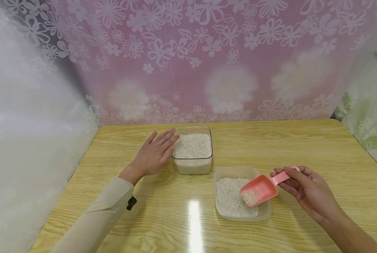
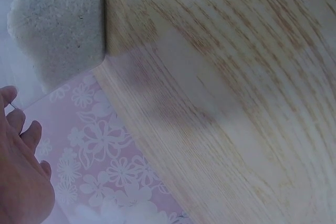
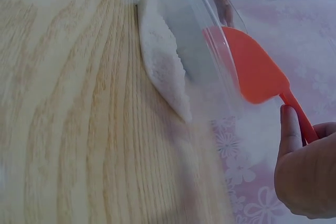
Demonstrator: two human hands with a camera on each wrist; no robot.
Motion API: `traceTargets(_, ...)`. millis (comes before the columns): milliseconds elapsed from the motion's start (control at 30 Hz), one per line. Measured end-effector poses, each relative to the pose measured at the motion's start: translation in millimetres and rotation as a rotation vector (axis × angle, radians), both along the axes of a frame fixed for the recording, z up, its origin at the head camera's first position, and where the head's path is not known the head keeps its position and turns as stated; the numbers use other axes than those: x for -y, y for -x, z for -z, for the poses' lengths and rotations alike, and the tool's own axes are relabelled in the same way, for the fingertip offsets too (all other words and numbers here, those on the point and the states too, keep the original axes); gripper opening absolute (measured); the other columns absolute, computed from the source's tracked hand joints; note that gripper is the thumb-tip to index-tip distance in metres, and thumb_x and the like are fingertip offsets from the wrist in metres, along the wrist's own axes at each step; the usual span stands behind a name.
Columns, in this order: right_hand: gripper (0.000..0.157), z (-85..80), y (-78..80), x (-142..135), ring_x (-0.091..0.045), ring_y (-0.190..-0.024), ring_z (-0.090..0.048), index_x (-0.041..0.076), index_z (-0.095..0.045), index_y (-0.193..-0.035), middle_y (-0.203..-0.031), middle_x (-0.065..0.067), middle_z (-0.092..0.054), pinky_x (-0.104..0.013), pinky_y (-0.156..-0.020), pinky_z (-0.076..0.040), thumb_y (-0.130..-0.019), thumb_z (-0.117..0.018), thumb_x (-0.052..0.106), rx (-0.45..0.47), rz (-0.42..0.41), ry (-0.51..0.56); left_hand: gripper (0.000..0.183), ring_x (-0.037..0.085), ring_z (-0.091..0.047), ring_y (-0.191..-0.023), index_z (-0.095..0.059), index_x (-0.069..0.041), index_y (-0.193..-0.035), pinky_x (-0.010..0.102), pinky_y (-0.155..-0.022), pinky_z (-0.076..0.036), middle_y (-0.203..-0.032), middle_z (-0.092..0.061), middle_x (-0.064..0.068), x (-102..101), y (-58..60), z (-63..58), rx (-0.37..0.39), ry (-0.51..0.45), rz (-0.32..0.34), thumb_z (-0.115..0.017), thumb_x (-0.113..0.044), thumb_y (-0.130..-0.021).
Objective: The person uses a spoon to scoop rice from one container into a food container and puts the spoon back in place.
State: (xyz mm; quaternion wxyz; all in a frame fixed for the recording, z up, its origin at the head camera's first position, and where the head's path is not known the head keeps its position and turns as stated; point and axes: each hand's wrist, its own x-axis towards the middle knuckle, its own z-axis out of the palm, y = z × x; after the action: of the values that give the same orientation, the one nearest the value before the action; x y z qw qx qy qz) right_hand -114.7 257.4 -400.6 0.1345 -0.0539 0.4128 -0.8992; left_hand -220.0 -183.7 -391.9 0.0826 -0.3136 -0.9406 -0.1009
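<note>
My right hand [image 1: 315, 193] pinches the handle of a pink scoop [image 1: 260, 189], whose bowl holds a little rice [image 1: 250, 198] near its front lip. The scoop is tilted over a low clear plastic container [image 1: 218, 209] with rice [image 1: 232, 196] in it. In the right wrist view the scoop [image 3: 257, 69] shows from its underside, partly behind the container's wall. Farther back and left stands a taller clear box [image 1: 193, 166], filled with rice high up its walls. My left hand [image 1: 155, 151] rests at that box's left rim, fingers extended.
Both containers stand on a wood-grain table [image 1: 163, 214]. Behind its back edge hangs a pink flowered curtain [image 1: 182, 80]. Pale curtain material [image 1: 33, 140] hangs along the left side, and a green-patterned one [image 1: 368, 116] on the right.
</note>
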Motion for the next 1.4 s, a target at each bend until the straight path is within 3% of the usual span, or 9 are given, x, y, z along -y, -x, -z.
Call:
traceTargets(433,0.015,-3.9,-2.6,4.0,-0.031,-0.102,-0.065,0.001,-0.050,-0.094,-0.106,-0.021,-0.068,-0.038,-0.085,-0.051,-0.102,-0.038,-0.004,-0.055,0.042,-0.112,0.048,0.014,-0.020,-0.142,-0.034,-0.021,-0.151,0.044,-0.116,-0.005,-0.157,-0.021,-0.001,-0.4,-0.8,0.5,0.009,-0.003,-0.003,-0.023,-0.034,-0.105)
traceTargets(1033,0.014,-6.0,-4.4,6.8,-0.032,-0.103,-0.064,-0.002,-0.050,-0.100,-0.107,-0.023,-0.067,-0.040,-0.085,-0.050,-0.101,-0.036,-0.006,-0.121,0.050,-0.135,0.047,0.013,-0.018,-0.142,-0.032,-0.022,-0.151,0.044,-0.116,-0.004,-0.157,-0.019,-0.003,-0.3,-0.9,0.7,0.009,-0.005,-0.008,-0.028,-0.033,-0.105)
traceTargets(1400,0.018,-1.3,0.5,5.4,-0.031,-0.103,-0.064,0.001,-0.053,-0.094,-0.106,-0.021,-0.068,-0.038,-0.088,-0.049,-0.102,-0.038,-0.003,-0.036,0.041,-0.076,0.048,0.013,-0.018,-0.142,-0.032,-0.022,-0.151,0.043,-0.116,-0.003,-0.158,-0.016,-0.005,-0.6,-1.1,0.9,0.015,0.002,-0.008,-0.025,-0.035,-0.106)
